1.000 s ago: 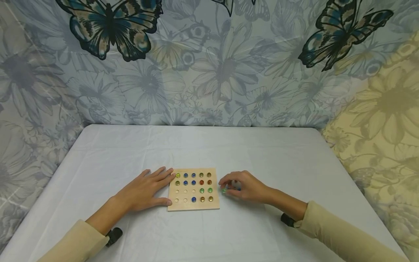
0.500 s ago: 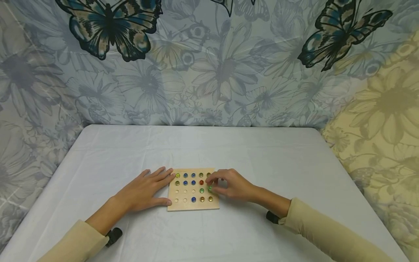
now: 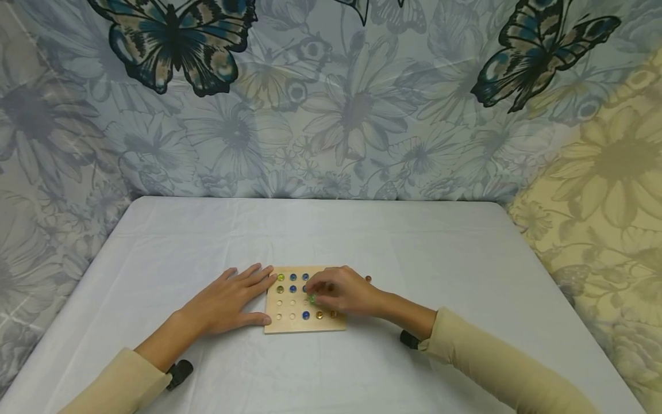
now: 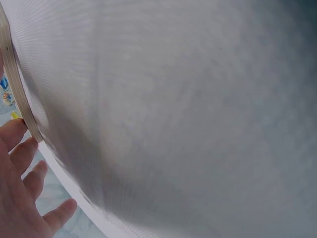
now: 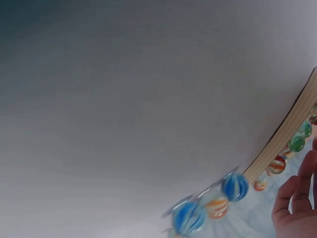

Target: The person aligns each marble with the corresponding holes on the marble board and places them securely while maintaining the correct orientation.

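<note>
**Green marble pinched over the wooden board**

From the head view: lay flat on the white tablecloth (image 3: 414, 241), a square wooden board (image 3: 287, 325) with rows of small hollows, many filled with marbles in blue, yellow and amber. Rested beside the board's left edge, the left hand (image 3: 227, 302), fingers straight and spread, fingertips touching the board's near corner, holding nothing. Hovered over the right half of the board, the right hand (image 3: 343, 296), fingers curled, pinching a green marble (image 3: 312, 299) at the fingertips, just above the middle row of hollows. Sat alone on the cloth just past the board's far right corner, one amber marble (image 3: 368, 279). Hung behind the table, a curtain (image 3: 331, 98) printed with flowers and butterflies.

From the left wrist view: mostly blurred grey cloth; showed at the lower left, the straight fingers (image 4: 25, 158) against the board's thin edge (image 4: 17, 94).

From the right wrist view: blurred cloth again; ran along the right, the board's edge (image 5: 290, 126), with loose blue marbles (image 5: 235, 186) on the cloth just beside it. Curled at the lower right corner, a few fingers (image 5: 294, 198); pinched marble not visible here.
</note>
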A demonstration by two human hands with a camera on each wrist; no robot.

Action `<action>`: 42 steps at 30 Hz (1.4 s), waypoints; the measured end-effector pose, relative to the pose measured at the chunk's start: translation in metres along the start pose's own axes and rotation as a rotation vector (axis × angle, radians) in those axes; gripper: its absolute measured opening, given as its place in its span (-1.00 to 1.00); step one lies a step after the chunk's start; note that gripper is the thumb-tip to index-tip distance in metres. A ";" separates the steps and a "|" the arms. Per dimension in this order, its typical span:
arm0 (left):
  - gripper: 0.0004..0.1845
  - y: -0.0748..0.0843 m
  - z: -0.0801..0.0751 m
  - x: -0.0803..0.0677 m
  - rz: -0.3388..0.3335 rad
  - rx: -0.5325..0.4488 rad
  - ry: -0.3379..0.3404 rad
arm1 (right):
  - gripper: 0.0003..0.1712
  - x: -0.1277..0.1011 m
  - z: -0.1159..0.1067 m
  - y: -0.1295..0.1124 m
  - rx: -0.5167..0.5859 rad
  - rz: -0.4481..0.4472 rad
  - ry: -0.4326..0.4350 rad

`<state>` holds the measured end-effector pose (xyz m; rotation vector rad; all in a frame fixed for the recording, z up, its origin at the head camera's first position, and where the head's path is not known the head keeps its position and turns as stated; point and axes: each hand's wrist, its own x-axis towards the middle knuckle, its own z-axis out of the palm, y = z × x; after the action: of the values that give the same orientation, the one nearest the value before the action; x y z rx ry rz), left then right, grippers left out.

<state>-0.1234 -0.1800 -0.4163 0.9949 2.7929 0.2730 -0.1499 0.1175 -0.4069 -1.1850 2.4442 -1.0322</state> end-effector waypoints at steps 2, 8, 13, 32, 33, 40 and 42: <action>-0.07 -0.001 0.001 0.000 0.002 -0.004 0.003 | -0.77 0.003 0.002 -0.002 -0.013 0.001 -0.004; -0.07 -0.002 0.002 0.001 0.012 -0.005 0.013 | -0.78 0.009 0.005 -0.005 -0.073 -0.007 -0.022; -0.07 -0.002 0.001 0.001 0.016 -0.008 0.015 | -0.77 0.011 0.006 -0.005 -0.102 -0.013 -0.036; -0.07 -0.001 0.001 0.001 0.012 -0.004 0.018 | -0.77 0.009 -0.003 -0.004 -0.141 -0.015 -0.012; -0.07 -0.001 0.001 0.001 0.012 -0.003 0.017 | -0.76 0.007 -0.006 -0.003 -0.131 -0.016 0.002; -0.06 -0.001 0.000 0.001 0.006 -0.007 0.008 | -0.74 -0.012 -0.034 0.015 -0.124 0.002 0.113; -0.06 -0.002 0.001 0.000 0.005 -0.004 0.008 | -0.72 -0.020 -0.041 0.021 -0.132 0.020 0.131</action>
<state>-0.1246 -0.1808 -0.4172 1.0027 2.7968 0.2834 -0.1697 0.1615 -0.3939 -1.1631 2.6563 -0.9850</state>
